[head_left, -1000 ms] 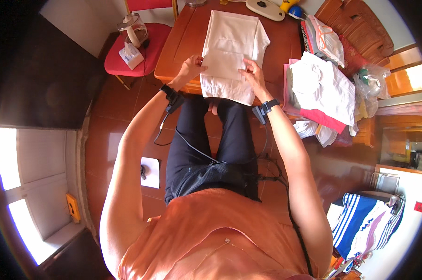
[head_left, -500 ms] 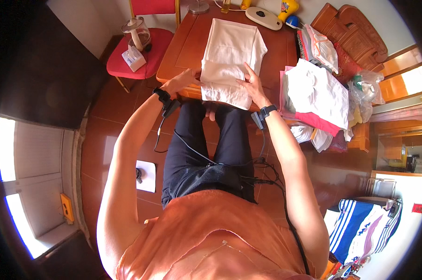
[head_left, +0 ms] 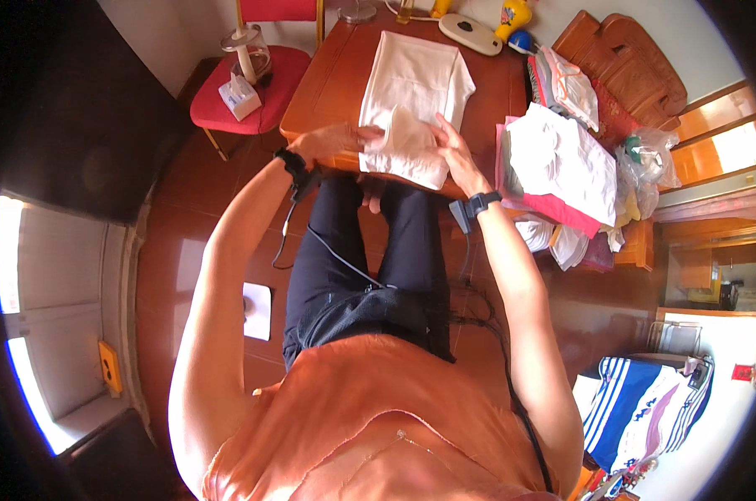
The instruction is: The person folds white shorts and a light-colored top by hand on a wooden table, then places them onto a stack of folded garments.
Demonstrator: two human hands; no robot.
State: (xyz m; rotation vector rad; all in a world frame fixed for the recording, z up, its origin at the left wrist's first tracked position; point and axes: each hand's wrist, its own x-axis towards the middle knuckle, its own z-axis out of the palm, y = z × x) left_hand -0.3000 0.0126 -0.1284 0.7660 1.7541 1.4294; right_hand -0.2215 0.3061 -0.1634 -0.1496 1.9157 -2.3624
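A white folded cloth garment [head_left: 416, 71] lies lengthwise on the brown wooden table [head_left: 328, 75], its near end at the front edge. Close to that end a layer bulges up in a loose fold between my hands. My left hand [head_left: 338, 140] comes in from the left side, its extended fingers touching the bulged layer. On the other side my right hand [head_left: 457, 150] rests against the cloth with fingers apart. Some fingertips are hidden by fabric. Dark straps with small devices circle both my wrists.
To the right stands a pile of folded clothes [head_left: 562, 159], white on top, with a clear plastic bag [head_left: 649, 159] beside it. A red chair [head_left: 282, 88] at the left holds a glass kettle [head_left: 248, 63] and a tissue box [head_left: 240, 98]. A cable [head_left: 512, 367] hangs along my right arm.
The near layer of the white garment, flatter before, has risen into a bulge. My left hand has moved right, onto the cloth; my right hand has shifted only slightly.
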